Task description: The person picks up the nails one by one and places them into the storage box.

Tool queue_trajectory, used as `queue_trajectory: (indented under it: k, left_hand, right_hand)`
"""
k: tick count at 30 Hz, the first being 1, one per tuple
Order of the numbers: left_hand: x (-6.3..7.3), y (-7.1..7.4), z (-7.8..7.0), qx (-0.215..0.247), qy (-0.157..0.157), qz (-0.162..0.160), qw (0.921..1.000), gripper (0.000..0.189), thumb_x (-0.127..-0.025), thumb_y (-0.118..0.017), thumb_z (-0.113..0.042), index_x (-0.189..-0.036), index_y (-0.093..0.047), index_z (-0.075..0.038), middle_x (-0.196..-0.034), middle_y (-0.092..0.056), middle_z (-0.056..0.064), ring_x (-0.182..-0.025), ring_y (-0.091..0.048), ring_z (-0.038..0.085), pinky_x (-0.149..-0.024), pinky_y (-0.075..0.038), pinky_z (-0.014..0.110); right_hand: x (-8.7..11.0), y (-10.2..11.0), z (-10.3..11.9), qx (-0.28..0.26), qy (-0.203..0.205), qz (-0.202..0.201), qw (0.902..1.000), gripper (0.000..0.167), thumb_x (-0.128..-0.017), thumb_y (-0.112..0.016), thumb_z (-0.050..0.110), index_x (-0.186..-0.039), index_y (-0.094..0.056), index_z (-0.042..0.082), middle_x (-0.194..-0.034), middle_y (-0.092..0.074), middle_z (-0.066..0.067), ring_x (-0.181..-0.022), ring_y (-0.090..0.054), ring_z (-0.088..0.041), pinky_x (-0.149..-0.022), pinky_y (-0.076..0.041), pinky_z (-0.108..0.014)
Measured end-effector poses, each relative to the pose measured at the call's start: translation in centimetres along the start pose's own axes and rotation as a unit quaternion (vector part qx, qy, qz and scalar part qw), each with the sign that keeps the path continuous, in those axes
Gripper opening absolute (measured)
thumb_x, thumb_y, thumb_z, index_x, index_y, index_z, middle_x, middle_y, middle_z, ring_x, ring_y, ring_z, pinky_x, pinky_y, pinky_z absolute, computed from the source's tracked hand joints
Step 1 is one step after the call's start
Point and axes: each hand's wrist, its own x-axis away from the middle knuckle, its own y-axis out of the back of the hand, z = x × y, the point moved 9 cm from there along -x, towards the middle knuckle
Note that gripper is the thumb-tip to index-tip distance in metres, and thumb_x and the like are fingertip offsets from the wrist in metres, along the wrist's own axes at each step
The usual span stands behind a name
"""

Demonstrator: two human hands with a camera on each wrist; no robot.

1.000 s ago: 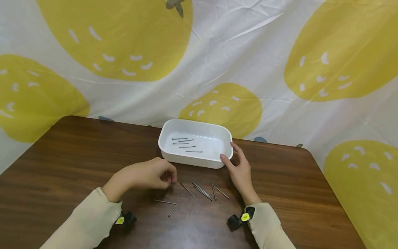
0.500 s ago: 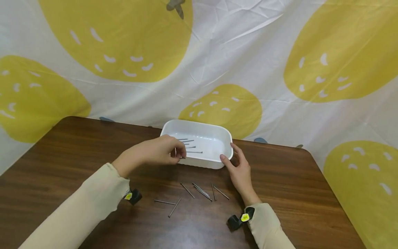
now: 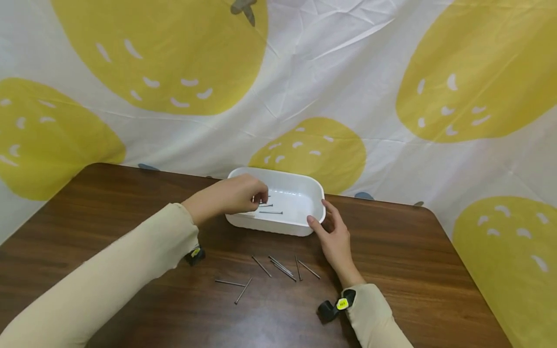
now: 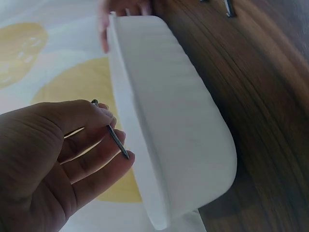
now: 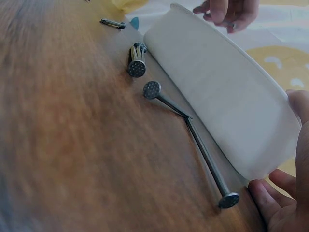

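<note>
As our left hand [image 3: 232,193] comes over white tray [image 3: 274,227], grip pinching nail [image 4: 119,141], we have it above other nails [image 3: 271,212], unreleased; right hand [image 3: 337,237] holds tray.

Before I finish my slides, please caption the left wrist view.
Left hand pinching a slim grey metal nail by the rim of a white rectangular tub.

A thin grey metal nail with a flat head [image 4: 117,141] is pinched in the left hand [image 3: 243,193], over the left part of a white, glossy, rectangular dish with rounded corners [image 3: 274,229]. The dish sits upright, its right end held by the right hand [image 3: 337,241]; similar grey nails [image 3: 271,212] lie flat inside, partly hidden, and loose nails [image 3: 262,266] lie in front.
</note>
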Motion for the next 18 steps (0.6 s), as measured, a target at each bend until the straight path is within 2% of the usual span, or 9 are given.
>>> queue_trajectory:
  k: [4,11,14,18]
  left_hand:
    - [-1.0,-0.7,0.8,-0.010,0.007,0.017,0.9998,0.017,-0.083,-0.062,0.002,-0.094,-0.074,-0.003,-0.087,-0.072,0.007,-0.081,-0.065,0.019,-0.076,-0.054,0.032]
    - [-2.4,-2.2,2.5,-0.007,0.038,0.049,0.9981,0.018,-0.084,-0.062,0.002,-0.096,-0.074,-0.004,-0.090,-0.072,0.008,-0.084,-0.064,0.020,-0.079,-0.055,0.032]
    - [-2.7,-2.8,3.2,0.000,0.058,0.061,0.9965,0.017,-0.085,-0.063,0.001,-0.096,-0.074,-0.004,-0.092,-0.072,0.008,-0.086,-0.065,0.021,-0.081,-0.055,0.033]
    - [-3.0,-3.5,4.0,0.006,0.076,0.072,0.9945,0.015,-0.085,-0.064,0.000,-0.095,-0.074,-0.005,-0.092,-0.071,0.009,-0.087,-0.064,0.021,-0.083,-0.054,0.034]
  right_hand:
    - [-0.1,0.1,-0.1,0.001,0.002,-0.002,1.0000,0.064,-0.093,-0.072,0.037,-0.150,-0.047,0.024,-0.135,-0.064,-0.015,-0.122,-0.064,-0.027,-0.102,-0.050,-0.042]
    - [0.0,0.3,-0.2,0.011,0.000,-0.007,0.9999,0.063,-0.093,-0.071,0.035,-0.150,-0.047,0.025,-0.134,-0.065,-0.014,-0.120,-0.065,-0.026,-0.092,-0.048,-0.024]
    - [-0.1,0.3,-0.2,0.013,0.000,-0.005,0.9999,0.062,-0.094,-0.071,0.035,-0.150,-0.046,0.025,-0.134,-0.065,-0.014,-0.120,-0.065,-0.026,-0.093,-0.049,-0.025]
    - [0.0,0.0,0.2,0.009,-0.006,0.000,0.9999,0.062,-0.095,-0.070,0.031,-0.151,-0.045,0.022,-0.137,-0.063,-0.017,-0.123,-0.063,-0.029,-0.100,-0.050,-0.037]
